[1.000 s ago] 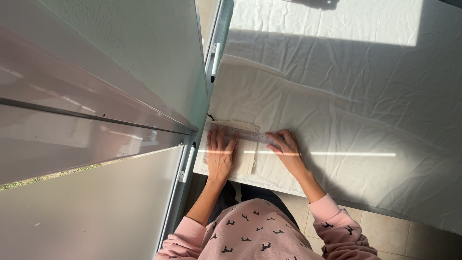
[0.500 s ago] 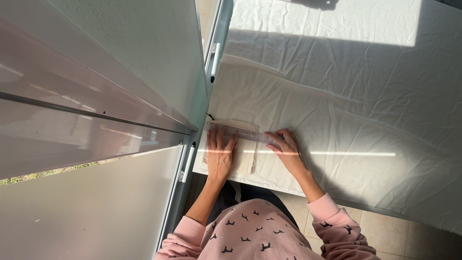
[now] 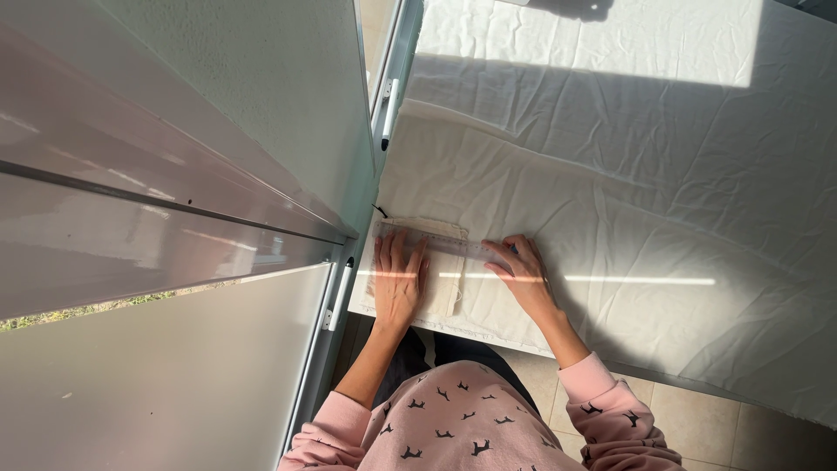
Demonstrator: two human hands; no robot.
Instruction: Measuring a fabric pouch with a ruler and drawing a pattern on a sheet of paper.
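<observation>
A small cream fabric piece [image 3: 443, 266] lies on the white cloth-covered table [image 3: 628, 192], near its left front corner. Across the top of the piece lies a clear ruler [image 3: 453, 245]. My left hand [image 3: 398, 281] rests flat on the fabric piece, fingers spread, fingertips at the ruler's left part. My right hand [image 3: 521, 272] presses its fingertips on the ruler's right end. Neither hand grips anything. A small dark thread or tip [image 3: 379, 210] shows by the fabric's upper left corner.
A window frame with a white handle [image 3: 338, 295] and frosted panes [image 3: 148, 384] runs along the table's left side. A second handle [image 3: 390, 113] sits farther up the frame. Sunlight falls in a bright patch at the far cloth [image 3: 593, 44]. Tiled floor [image 3: 697, 419] lies below.
</observation>
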